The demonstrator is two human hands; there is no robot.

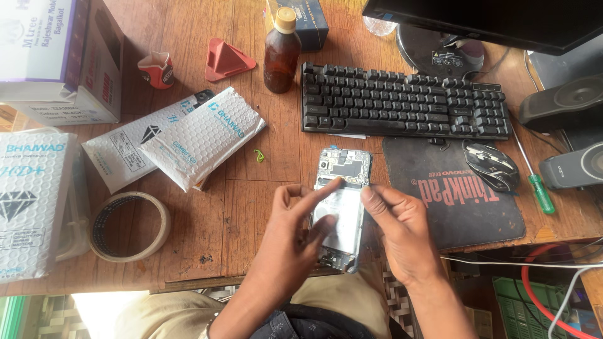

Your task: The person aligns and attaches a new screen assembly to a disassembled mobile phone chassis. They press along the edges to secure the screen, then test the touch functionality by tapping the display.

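Observation:
An opened smartphone [343,188] with its back cover off lies lengthwise above the wooden table's front edge, circuit board showing at its far end. My left hand [290,245] holds it from the left, index finger stretched across its upper middle and thumb resting on the bare metal frame. My right hand [402,232] grips the phone's right edge, with the fingertip touching just below the board.
A black keyboard [402,100], a mouse [491,166] on a dark pad [452,207] and a green-handled screwdriver [539,188] lie to the right. A brown bottle [281,53], white padded mailers [201,135], a tape roll [130,226] and boxes [59,56] occupy the left.

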